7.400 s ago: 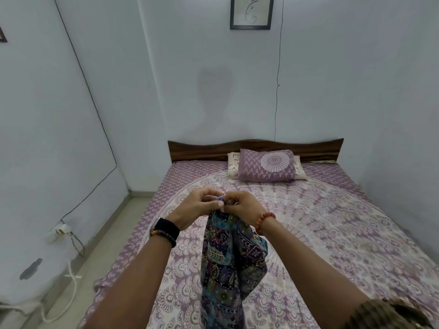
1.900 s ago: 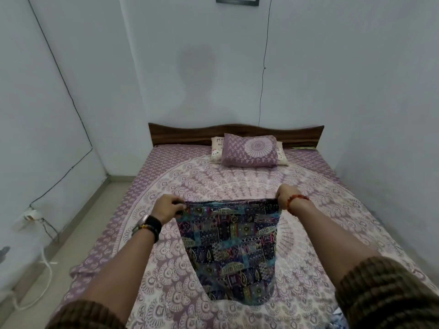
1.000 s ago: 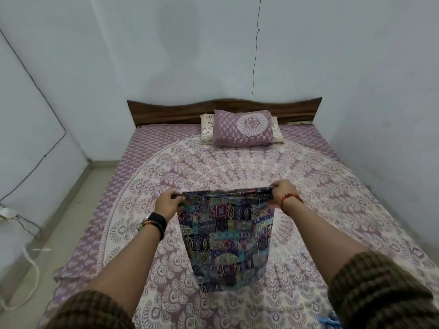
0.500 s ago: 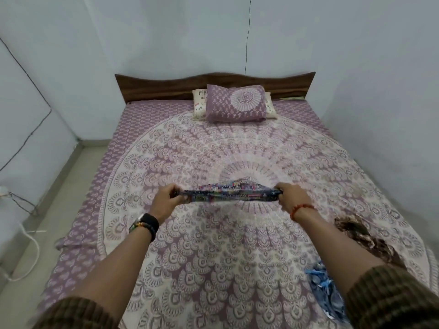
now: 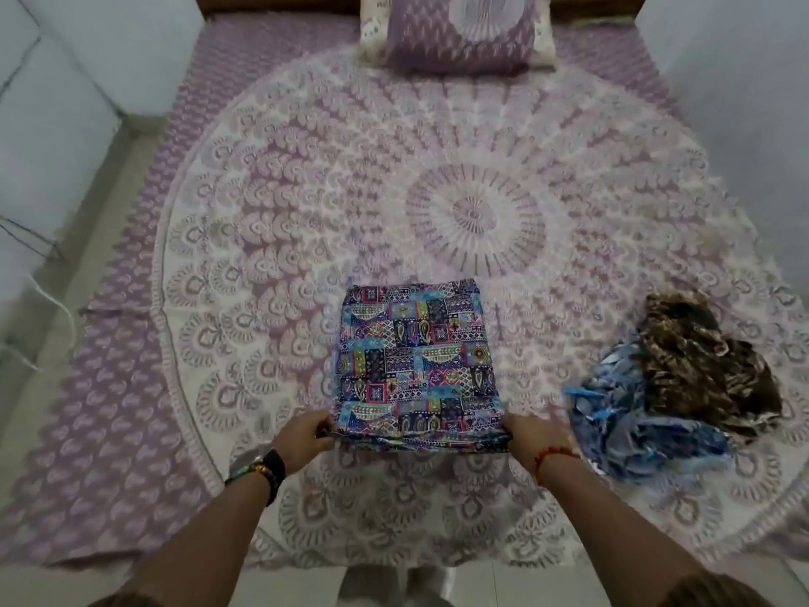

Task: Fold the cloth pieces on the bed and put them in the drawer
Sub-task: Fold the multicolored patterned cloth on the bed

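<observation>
A patchwork-print cloth (image 5: 416,365) in blue, purple and pink lies flat as a folded rectangle on the bed (image 5: 262,256), near its foot. My left hand (image 5: 304,433) pinches its near left corner. My right hand (image 5: 532,435) grips its near right corner. To the right lie two crumpled pieces: a blue patterned cloth (image 5: 639,427) and a brown patterned cloth (image 5: 700,365), touching each other. No drawer is in view.
The bed has a purple and white mandala sheet. Two pillows (image 5: 459,32) lie at the head. A strip of floor (image 5: 61,308) runs along the bed's left side with a white cable. Walls close in on both sides.
The patchwork cloth, held up by its top edge before, now lies spread flat on the bed. My hands came down and toward me. The view tilted down.
</observation>
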